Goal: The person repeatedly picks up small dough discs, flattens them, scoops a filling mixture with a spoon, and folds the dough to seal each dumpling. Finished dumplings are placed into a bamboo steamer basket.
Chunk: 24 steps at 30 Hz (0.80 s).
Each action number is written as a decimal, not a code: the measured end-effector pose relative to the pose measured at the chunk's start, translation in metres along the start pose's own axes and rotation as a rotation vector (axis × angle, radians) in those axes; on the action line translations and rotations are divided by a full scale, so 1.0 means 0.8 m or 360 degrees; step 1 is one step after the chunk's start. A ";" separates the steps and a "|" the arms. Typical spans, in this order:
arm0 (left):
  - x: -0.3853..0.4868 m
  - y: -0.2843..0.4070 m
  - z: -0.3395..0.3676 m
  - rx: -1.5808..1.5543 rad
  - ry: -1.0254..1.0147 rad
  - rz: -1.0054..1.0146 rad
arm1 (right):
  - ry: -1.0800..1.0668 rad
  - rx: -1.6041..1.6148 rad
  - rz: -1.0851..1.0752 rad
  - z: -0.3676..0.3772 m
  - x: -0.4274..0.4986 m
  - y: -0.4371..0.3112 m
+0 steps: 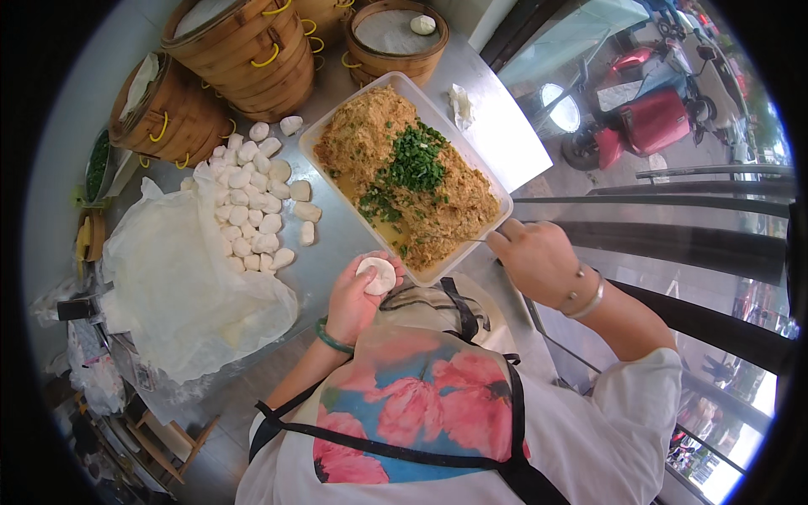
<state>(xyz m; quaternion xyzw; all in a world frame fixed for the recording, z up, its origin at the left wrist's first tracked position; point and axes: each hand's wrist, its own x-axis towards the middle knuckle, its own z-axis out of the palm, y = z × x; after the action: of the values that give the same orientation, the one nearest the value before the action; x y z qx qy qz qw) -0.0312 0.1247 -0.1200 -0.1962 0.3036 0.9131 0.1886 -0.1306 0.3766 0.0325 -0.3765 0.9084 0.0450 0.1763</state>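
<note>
A flat round dough wrapper (380, 278) rests in my left hand (351, 295), with the thumb pressed onto it. My right hand (536, 259) grips the handle of a thin metal utensil (464, 239), whose far end is buried in the minced filling (454, 214). That filling sits in a translucent plastic tub (396, 79), heaped high at the back, with chopped green onions (416, 158) on top and yellowish liquid along the near left side. Left of the tub lie many small floured dough pieces (246, 189), a few of them apart from the pile.
Stacked bamboo steamers (252, 69) stand at the back left. Another steamer (394, 60) behind the tub holds one white bun (422, 24). A crumpled translucent sheet (196, 278) partly covers the dough pieces. Crumpled paper (461, 106) lies right of the tub on the metal table (334, 230).
</note>
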 end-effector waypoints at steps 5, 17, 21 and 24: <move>0.009 -0.006 -0.002 -0.0048 -0.0116 -0.0073 | -0.0186 -0.0147 -0.0038 -0.001 -0.008 -0.012; 0.010 -0.011 -0.003 -0.0020 -0.0056 -0.0048 | -0.0537 -0.0199 -0.0094 -0.015 0.034 0.009; 0.011 -0.007 0.001 0.0012 -0.0025 -0.0068 | -0.0425 -0.0207 -0.0166 0.003 0.030 0.013; 0.013 -0.008 0.002 0.0016 -0.0030 -0.0071 | -0.0396 -0.0191 -0.0212 0.019 0.026 0.014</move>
<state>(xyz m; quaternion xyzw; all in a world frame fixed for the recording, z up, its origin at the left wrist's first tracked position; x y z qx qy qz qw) -0.0376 0.1327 -0.1264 -0.1935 0.3020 0.9089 0.2129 -0.1478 0.3741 0.0106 -0.4374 0.8482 0.1336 0.2672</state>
